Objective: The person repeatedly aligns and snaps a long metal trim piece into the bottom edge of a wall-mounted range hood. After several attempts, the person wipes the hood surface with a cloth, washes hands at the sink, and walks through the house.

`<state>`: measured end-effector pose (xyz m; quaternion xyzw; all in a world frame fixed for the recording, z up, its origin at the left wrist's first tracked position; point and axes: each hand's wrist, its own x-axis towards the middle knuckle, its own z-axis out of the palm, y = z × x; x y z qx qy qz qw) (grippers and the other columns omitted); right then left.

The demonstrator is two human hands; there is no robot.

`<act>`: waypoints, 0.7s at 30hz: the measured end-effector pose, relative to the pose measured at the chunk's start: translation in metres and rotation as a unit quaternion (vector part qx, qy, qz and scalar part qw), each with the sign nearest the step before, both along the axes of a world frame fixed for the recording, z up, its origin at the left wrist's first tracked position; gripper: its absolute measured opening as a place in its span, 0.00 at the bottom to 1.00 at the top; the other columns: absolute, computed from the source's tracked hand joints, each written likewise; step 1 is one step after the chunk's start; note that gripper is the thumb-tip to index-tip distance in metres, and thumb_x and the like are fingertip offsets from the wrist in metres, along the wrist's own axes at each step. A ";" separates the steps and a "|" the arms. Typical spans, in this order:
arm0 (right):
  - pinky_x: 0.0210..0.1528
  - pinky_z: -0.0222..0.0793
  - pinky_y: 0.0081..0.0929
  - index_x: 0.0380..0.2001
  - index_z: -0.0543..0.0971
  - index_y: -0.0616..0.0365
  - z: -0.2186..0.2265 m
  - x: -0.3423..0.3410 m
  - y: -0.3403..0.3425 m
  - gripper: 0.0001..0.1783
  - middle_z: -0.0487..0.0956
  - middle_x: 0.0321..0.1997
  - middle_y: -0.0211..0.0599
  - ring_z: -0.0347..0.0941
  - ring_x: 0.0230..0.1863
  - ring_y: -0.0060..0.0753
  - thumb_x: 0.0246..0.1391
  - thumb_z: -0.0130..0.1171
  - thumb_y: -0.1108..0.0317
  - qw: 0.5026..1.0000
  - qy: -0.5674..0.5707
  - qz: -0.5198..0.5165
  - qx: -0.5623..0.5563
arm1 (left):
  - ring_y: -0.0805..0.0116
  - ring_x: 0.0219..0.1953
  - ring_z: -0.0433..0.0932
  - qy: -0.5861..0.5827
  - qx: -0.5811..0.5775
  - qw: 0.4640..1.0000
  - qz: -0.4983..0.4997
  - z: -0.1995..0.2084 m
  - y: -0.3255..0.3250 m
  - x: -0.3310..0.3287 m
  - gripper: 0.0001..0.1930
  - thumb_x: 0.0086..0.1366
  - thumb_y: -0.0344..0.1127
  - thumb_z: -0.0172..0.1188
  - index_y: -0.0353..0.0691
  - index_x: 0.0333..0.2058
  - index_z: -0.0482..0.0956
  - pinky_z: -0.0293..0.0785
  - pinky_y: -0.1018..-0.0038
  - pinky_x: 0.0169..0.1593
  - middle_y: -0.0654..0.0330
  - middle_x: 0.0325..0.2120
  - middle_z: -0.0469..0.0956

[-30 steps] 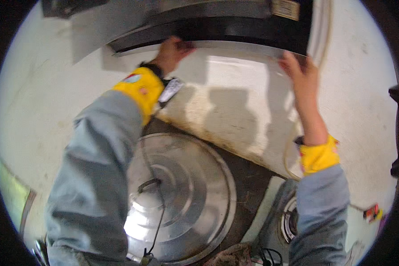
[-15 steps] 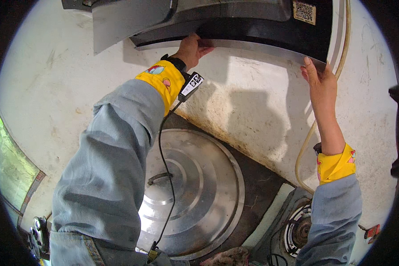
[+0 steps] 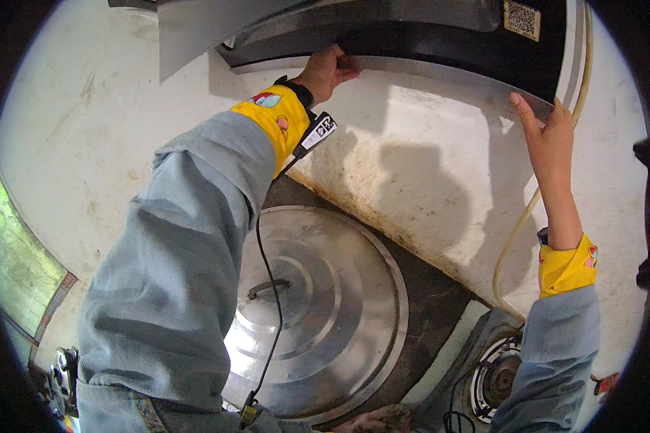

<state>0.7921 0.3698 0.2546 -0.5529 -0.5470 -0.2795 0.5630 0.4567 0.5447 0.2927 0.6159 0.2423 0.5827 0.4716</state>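
A black range hood (image 3: 426,49) with a curved silver lower edge spans the top of the view, against the wall. My left hand (image 3: 326,71) is closed on that edge near its left part, fingers bent around it. At the right corner, my right hand (image 3: 549,137) grips the same edge, its thumb up on the near side and its other fingers partly hidden behind. A grey, smooth panel (image 3: 195,36) juts down at the hood's left. The hood's top lies outside the picture.
Below is a large round metal lid (image 3: 354,289) with a dark handle (image 3: 267,289). A gas burner (image 3: 495,379) stands at lower right. A tan hose (image 3: 516,231) runs down the stained white wall (image 3: 426,173). A black cable (image 3: 274,303) hangs from my left wrist.
The hood and both hands sit slightly farther right in the picture, and the background has shifted a little too. Both hands keep their hold on the edge.
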 end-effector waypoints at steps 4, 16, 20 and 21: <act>0.34 0.69 0.35 0.34 0.78 0.68 0.003 -0.002 0.006 0.34 0.73 0.27 0.49 0.72 0.29 0.45 0.46 0.60 0.41 0.999 -0.041 0.006 0.014 | 0.55 0.40 0.75 -0.090 -0.008 0.996 0.004 -0.001 0.007 0.001 0.13 0.62 0.37 0.46 0.33 0.39 0.67 0.75 0.65 0.50 0.49 0.33 0.74; 0.41 0.67 0.35 0.42 0.68 0.75 -0.001 -0.014 0.021 0.41 0.66 0.37 0.58 0.66 0.39 0.53 0.39 0.66 0.46 0.988 -0.076 -0.063 0.123 | 0.62 0.39 0.73 -0.127 0.000 0.988 -0.091 -0.005 0.020 -0.027 0.06 0.59 0.31 0.51 0.37 0.34 0.71 0.72 0.65 0.51 0.54 0.33 0.73; 0.42 0.66 0.35 0.42 0.67 0.74 0.003 -0.011 0.020 0.38 0.65 0.41 0.58 0.66 0.40 0.55 0.37 0.70 0.54 0.988 -0.046 0.022 0.144 | 0.58 0.41 0.73 -0.195 -0.047 0.978 -0.051 -0.002 0.020 -0.021 0.06 0.60 0.29 0.48 0.32 0.34 0.69 0.71 0.62 0.53 0.51 0.34 0.72; 0.42 0.67 0.34 0.42 0.67 0.74 0.005 -0.010 0.019 0.37 0.65 0.41 0.58 0.66 0.41 0.55 0.37 0.70 0.55 0.988 -0.051 0.020 0.142 | 0.55 0.43 0.72 -0.209 -0.058 0.974 -0.060 -0.003 0.022 -0.018 0.08 0.61 0.28 0.45 0.30 0.34 0.69 0.70 0.61 0.54 0.50 0.35 0.71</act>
